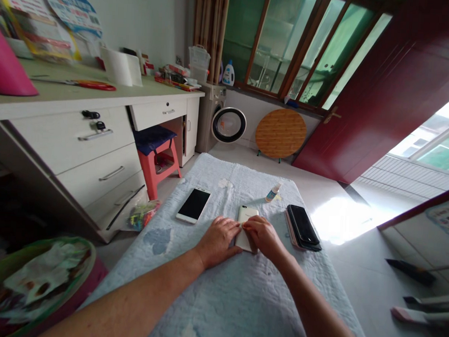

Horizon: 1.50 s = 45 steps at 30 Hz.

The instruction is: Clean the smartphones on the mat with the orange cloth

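A white smartphone (247, 243) lies back side up on the cloth-covered table, its camera end pointing away from me. My left hand (218, 241) steadies it from the left, fingers along the edge and thumb by the near end. Over the phone's right side, my right hand (262, 233) has its fingers pinched and pressed to the back. Something small and orange-yellow shows at those fingertips, too hidden to name. To the left rests another white smartphone (194, 206), dark screen up. On the right is a stack of dark phones (304, 226). A small spray bottle (273, 192) lies tilted beyond my hands.
A pale blue quilted cloth (220, 296) covers the table. At lower left stands a waste bin (92, 267) with crumpled paper. A red stool (158, 161) is by the white desk (81, 149). Farther back are an open washing machine (207, 119) and a round wooden tabletop (280, 132).
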Each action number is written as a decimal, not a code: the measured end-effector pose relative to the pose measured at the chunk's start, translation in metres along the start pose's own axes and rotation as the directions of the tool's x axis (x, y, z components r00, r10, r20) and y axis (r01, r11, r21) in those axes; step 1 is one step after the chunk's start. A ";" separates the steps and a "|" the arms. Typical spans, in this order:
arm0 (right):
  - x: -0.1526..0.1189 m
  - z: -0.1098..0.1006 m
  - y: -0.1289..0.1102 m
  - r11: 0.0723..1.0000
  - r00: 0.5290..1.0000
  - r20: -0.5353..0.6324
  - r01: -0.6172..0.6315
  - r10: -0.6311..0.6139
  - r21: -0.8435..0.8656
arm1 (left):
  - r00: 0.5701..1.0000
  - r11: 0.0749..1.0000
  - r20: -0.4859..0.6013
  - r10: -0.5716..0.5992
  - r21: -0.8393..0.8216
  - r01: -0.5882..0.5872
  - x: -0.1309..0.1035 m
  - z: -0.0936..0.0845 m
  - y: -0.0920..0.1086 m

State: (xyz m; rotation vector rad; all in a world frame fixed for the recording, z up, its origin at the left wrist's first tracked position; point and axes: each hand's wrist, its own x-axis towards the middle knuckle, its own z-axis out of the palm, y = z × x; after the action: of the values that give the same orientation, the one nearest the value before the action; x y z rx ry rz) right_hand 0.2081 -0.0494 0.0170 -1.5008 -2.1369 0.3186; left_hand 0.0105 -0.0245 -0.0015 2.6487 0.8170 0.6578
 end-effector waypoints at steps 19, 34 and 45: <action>0.024 0.015 -0.005 0.992 0.995 0.020 0.100 -0.099 -0.082 | 0.986 0.991 -0.128 -0.104 -0.095 0.092 0.000 0.007 -0.003; -0.033 -0.003 -0.020 0.998 0.997 0.074 0.023 -0.028 0.056 | 0.994 0.996 0.090 -0.068 -0.053 0.073 0.001 0.003 -0.004; 0.030 0.002 0.035 0.974 0.988 -0.100 -0.133 0.116 -0.182 | 0.996 0.998 0.077 -0.045 -0.032 0.047 0.001 0.002 -0.004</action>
State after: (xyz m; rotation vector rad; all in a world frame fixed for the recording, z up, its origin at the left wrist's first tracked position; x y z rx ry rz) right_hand 0.2276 -0.0083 0.0072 -1.7263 -2.0544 0.0927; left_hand 0.0104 -0.0207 -0.0050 2.5991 0.8349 0.5507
